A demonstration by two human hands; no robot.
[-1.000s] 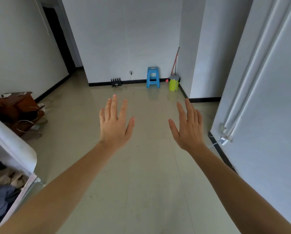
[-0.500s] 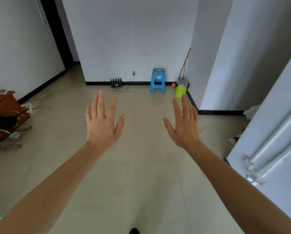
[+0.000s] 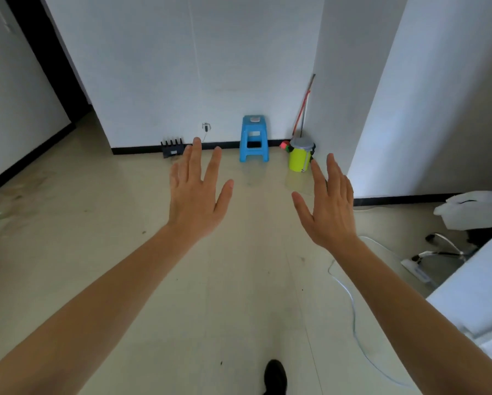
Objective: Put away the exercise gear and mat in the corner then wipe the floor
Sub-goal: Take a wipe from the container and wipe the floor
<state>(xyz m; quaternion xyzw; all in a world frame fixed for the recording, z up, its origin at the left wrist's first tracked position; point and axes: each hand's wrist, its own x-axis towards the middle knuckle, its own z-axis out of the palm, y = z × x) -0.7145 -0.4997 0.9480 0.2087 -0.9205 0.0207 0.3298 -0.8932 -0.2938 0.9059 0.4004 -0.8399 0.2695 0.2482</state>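
The left hand [image 3: 196, 195] is held out flat, back up, over the smooth, shiny, cream floor [image 3: 82, 238], with its fingers straight, a little spread and holding nothing. Far ahead by the white wall stand a small black box with spikes [image 3: 172, 148], a blue plastic stool [image 3: 253, 141] and a round yellow bucket [image 3: 299, 159] in the corner, with thin sticks [image 3: 304, 109] leaning above it. The right hand [image 3: 329, 209] is held out too, thumb side up, with fingers straight, close together and holding nothing.

White walls [image 3: 153, 67] meet pale glossy floor [image 3: 239, 295]; blue stool [image 3: 253, 129] stands against the black baseboard [image 3: 136, 151].
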